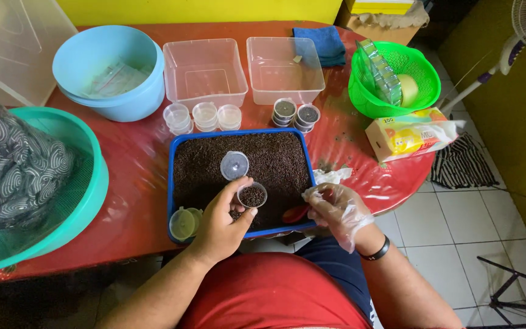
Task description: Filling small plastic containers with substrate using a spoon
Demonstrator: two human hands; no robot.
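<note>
Over the blue tray, I am watching my left hand pinching a small cup, mouth upward, lid hinging toward eleven o'clock; my gloved right hand is curling loosely around a red scoop.

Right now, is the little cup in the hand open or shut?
Open. The little cup in the left hand has its hinged lid flipped up, and dark grains show inside.

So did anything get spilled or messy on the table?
Yes, a little. Dark crumbs lie scattered on the red table just right of the blue tray, beside a crumpled tissue. Otherwise, the filled little cups stand tidily stacked.
</note>
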